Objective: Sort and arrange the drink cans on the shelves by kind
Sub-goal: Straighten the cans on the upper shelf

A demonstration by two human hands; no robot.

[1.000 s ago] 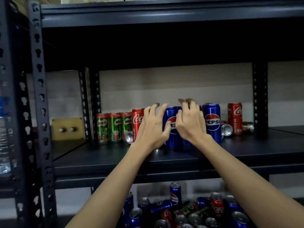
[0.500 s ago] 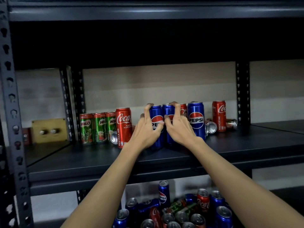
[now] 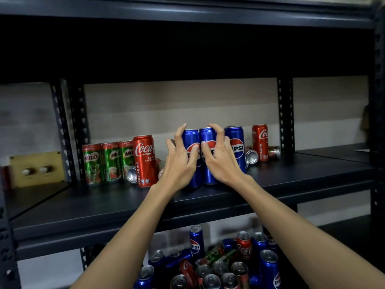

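From the head camera, the dark metal shelf (image 3: 291, 176) runs across the middle of the view, and both arms reach up to it from 6 o'clock. The left hand (image 3: 179, 161) curls its fingers around the left Pepsi can (image 3: 190, 135), thumb on the front of the label. The right hand (image 3: 220, 159) grips the middle Pepsi can (image 3: 206, 138) the same way, fingers hooked over its upper part. The two cans stand upright and touch each other, near the shelf's front edge. Just beside them at 3 o'clock stands a third Pepsi can (image 3: 236, 142), upright and free of either hand.

At 9 o'clock of the hands stands a red Coca-Cola can (image 3: 144, 160), with three green Milo cans (image 3: 110, 161) in a row farther left. A silver-ended can (image 3: 131, 174) lies on its side between the Milo row and the red can. At 3 o'clock another Coca-Cola can (image 3: 260, 142) stands near the rear upright post, with toppled cans (image 3: 252, 156) at its base.

Below the shelf, at 6 o'clock, a jumbled pile of cans (image 3: 218, 265) holds blue, red and green ones mixed, some upright and some lying. At far 9 o'clock a brass-coloured box with two knobs (image 3: 36, 168) sits on the neighbouring shelf.
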